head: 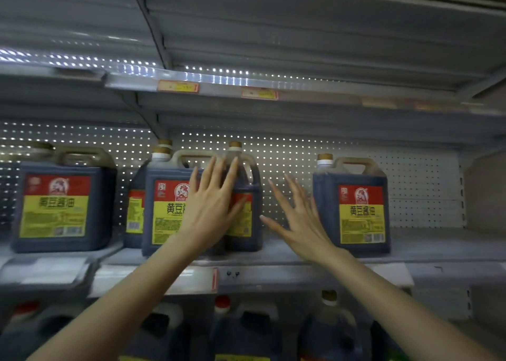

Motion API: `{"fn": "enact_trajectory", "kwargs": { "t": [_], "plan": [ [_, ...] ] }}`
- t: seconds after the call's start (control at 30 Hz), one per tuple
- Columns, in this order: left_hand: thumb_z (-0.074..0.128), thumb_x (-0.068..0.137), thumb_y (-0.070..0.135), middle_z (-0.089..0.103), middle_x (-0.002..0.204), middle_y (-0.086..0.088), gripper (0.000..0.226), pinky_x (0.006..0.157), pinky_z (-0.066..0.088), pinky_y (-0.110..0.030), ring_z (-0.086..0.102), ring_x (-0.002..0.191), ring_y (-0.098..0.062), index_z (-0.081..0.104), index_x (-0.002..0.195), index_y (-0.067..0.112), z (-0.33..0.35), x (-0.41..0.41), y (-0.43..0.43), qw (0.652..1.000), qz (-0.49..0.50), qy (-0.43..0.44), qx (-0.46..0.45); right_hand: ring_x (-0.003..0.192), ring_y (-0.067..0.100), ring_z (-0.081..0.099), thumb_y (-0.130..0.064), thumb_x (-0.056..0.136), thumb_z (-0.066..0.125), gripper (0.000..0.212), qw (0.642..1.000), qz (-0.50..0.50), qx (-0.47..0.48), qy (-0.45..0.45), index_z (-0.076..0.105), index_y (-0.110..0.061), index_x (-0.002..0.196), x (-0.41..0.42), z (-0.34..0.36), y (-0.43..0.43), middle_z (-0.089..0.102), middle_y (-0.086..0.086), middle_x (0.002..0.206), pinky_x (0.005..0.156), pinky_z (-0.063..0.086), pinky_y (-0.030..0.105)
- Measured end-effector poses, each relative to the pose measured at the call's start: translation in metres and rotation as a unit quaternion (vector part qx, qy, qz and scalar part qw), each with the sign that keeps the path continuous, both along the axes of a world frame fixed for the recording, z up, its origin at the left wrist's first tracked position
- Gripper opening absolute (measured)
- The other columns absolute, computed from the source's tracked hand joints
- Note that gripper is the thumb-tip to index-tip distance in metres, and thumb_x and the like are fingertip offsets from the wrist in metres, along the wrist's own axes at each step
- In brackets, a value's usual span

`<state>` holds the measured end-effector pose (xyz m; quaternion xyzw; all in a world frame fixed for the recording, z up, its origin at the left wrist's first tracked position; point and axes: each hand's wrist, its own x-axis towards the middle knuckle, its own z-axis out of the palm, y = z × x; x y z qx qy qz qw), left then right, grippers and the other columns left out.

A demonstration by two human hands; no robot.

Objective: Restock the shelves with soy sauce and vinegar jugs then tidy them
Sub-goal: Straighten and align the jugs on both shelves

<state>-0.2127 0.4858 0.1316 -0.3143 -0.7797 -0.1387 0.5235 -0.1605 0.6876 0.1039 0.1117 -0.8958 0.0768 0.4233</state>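
Note:
Dark soy sauce jugs with red and yellow labels stand on the middle shelf (301,253). My left hand (210,204) lies flat with spread fingers on the front of a middle jug (167,212), partly covering another jug (245,215) just to its right. My right hand (298,218) hovers with its fingers spread in the gap between that pair and a lone jug (356,207) on the right, holding nothing. One more jug (63,204) stands at the far left, and a further one (134,215) is tucked behind the middle jug.
The upper shelf (273,86) carries price tags on its front rail and shows no goods. Below, several more jugs (246,330) with red and gold caps stand on the lower shelf. Bare shelf runs right of the lone jug to a side wall (482,193).

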Motion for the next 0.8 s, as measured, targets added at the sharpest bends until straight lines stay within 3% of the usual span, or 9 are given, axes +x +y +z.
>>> {"fn": "enact_trajectory", "kwargs": {
  "t": [0.17, 0.3, 0.4, 0.53, 0.6, 0.67, 0.8],
  "plan": [
    [0.034, 0.092, 0.063, 0.0, 0.161, -0.006, 0.083, 0.115, -0.006, -0.051, -0.007, 0.147, -0.027, -0.009, 0.152, 0.024, -0.006, -0.022, -0.03, 0.992, 0.104, -0.055, -0.036, 0.146, 0.026, -0.005, -0.062, 0.088, 0.037, 0.075, 0.976, 0.056, -0.199, -0.069, -0.008, -0.044, 0.146, -0.043, 0.004, -0.032, -0.026, -0.009, 0.154, 0.114, 0.011, 0.059],
    [0.031, 0.082, 0.072, 0.04, 0.147, -0.01, 0.085, 0.108, 0.015, -0.066, 0.029, 0.14, -0.033, 0.027, 0.149, 0.021, -0.004, -0.041, -0.036, 0.994, 0.102, -0.011, -0.04, 0.145, 0.03, 0.008, -0.054, 0.09, 0.047, 0.081, 0.954, 0.092, -0.276, -0.071, -0.006, -0.038, 0.149, -0.071, 0.006, -0.039, -0.017, 0.002, 0.157, 0.112, 0.022, 0.05],
    [0.03, 0.078, 0.073, 0.049, 0.137, -0.015, 0.087, 0.104, 0.016, -0.07, 0.04, 0.132, -0.035, 0.037, 0.144, 0.017, -0.003, -0.051, -0.032, 0.994, 0.104, 0.009, -0.03, 0.143, 0.028, 0.019, -0.065, 0.079, 0.055, 0.099, 0.928, 0.118, -0.346, -0.077, -0.006, -0.033, 0.149, -0.089, 0.011, -0.041, 0.004, 0.004, 0.158, 0.113, 0.026, 0.048],
    [0.035, 0.076, 0.069, 0.049, 0.129, -0.017, 0.084, 0.101, 0.017, -0.073, 0.034, 0.127, -0.034, 0.037, 0.14, 0.014, -0.009, -0.059, -0.025, 0.993, 0.104, 0.053, -0.007, 0.127, 0.023, 0.046, -0.076, 0.056, 0.066, 0.119, 0.871, 0.151, -0.455, -0.105, 0.01, -0.027, 0.149, -0.109, 0.015, -0.04, 0.04, 0.001, 0.145, 0.103, 0.042, 0.048],
    [0.036, 0.075, 0.068, 0.047, 0.13, -0.018, 0.084, 0.102, 0.014, -0.074, 0.031, 0.127, -0.034, 0.036, 0.14, 0.014, -0.011, -0.062, -0.023, 0.994, 0.098, 0.056, 0.002, 0.116, 0.025, 0.056, -0.071, 0.053, 0.072, 0.113, 0.852, 0.163, -0.487, -0.104, 0.023, -0.022, 0.142, -0.114, 0.014, -0.04, 0.053, 0.004, 0.133, 0.098, 0.047, 0.048],
    [0.035, 0.075, 0.068, 0.045, 0.131, -0.018, 0.084, 0.103, 0.013, -0.073, 0.031, 0.128, -0.034, 0.036, 0.14, 0.014, -0.011, -0.062, -0.023, 0.994, 0.098, 0.052, 0.002, 0.111, 0.025, 0.058, -0.058, 0.067, 0.073, 0.091, 0.852, 0.153, -0.494, -0.088, 0.03, -0.017, 0.135, -0.116, 0.013, -0.041, 0.057, 0.003, 0.122, 0.097, 0.048, 0.046],
    [0.034, 0.075, 0.068, 0.045, 0.132, -0.02, 0.086, 0.103, 0.01, -0.073, 0.03, 0.13, -0.034, 0.036, 0.141, 0.013, -0.011, -0.061, -0.022, 0.994, 0.102, 0.046, 0.009, 0.109, 0.024, 0.057, -0.05, 0.078, 0.069, 0.077, 0.866, 0.129, -0.479, -0.07, 0.031, -0.01, 0.131, -0.112, 0.012, -0.043, 0.056, 0.008, 0.125, 0.093, 0.048, 0.039]
  ]
}}
